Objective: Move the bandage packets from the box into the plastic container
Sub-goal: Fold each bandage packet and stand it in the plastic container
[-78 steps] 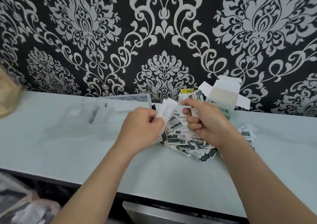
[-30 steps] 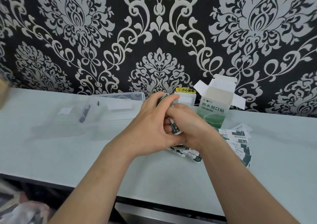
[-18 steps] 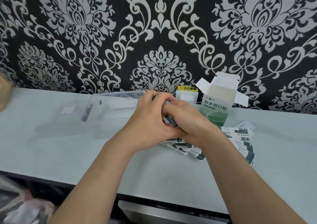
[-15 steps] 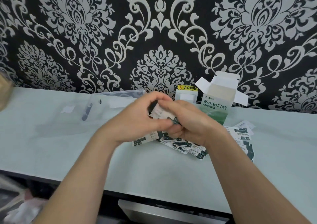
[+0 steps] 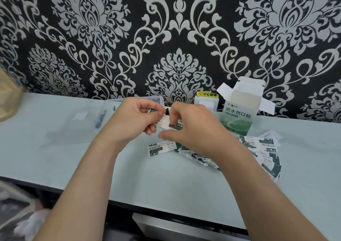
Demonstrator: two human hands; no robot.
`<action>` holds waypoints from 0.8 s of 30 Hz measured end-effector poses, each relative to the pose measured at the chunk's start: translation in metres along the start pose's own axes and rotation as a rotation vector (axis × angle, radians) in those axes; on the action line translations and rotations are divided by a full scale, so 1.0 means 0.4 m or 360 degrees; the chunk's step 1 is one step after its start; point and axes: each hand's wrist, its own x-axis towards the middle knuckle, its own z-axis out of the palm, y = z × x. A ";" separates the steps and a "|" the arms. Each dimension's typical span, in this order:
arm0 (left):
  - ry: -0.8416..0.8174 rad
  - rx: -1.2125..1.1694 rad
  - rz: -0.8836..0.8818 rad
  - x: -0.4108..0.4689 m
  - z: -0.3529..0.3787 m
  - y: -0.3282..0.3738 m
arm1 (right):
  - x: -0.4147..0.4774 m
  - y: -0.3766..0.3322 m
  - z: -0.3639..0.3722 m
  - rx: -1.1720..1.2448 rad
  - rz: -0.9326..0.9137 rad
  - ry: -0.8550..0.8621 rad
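left hand [image 5: 132, 120] and right hand [image 5: 192, 128] both pinch a few bandage packets [image 5: 166, 124], frame centre | loose packets [image 5: 258, 144] heaped on tabletop [image 5: 55, 157], centre-right | open box [image 5: 238, 114] upright behind | clear plastic container [image 5: 118, 101] behind left hand

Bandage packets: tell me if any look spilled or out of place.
Yes. Many bandage packets lie in a loose, overlapping heap on the counter in front of the open box, outside the plastic container. The left hand and right hand pinch a small stack.
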 end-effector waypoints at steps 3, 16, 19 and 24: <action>0.0018 -0.0095 -0.0073 -0.003 -0.002 0.008 | 0.005 -0.014 0.002 -0.0036 -0.0089 -0.0068; -0.0180 -0.0060 0.0292 -0.030 -0.032 0.014 | 0.033 0.008 0.032 0.1862 0.0564 -0.0401; -0.0379 0.0239 0.0350 -0.045 -0.012 0.013 | 0.036 0.001 0.033 0.2032 0.0560 -0.0483; -0.0255 0.0491 0.0476 -0.053 -0.006 -0.001 | 0.041 -0.009 0.047 0.2061 0.0478 -0.0637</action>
